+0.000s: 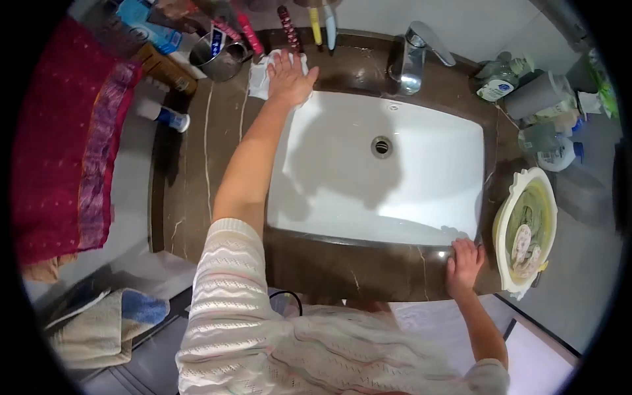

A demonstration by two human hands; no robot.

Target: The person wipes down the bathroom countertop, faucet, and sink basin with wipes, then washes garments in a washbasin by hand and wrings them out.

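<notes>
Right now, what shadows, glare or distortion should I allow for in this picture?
Head view: a broad shadow spreads over the sink's left and middle, reaching the drain; bright highlights on the faucet; wide-angle bending, black rounded edges; both left hand and right hand readable.

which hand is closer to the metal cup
Left: the left hand is on a white cloth beside the metal cup; the right hand rests at the near right corner of the sink.

I see a soft shadow (349, 158) across the bright sink (438, 171), a glint on the tap (413, 62), and black, bent fisheye edges around my view.
</notes>
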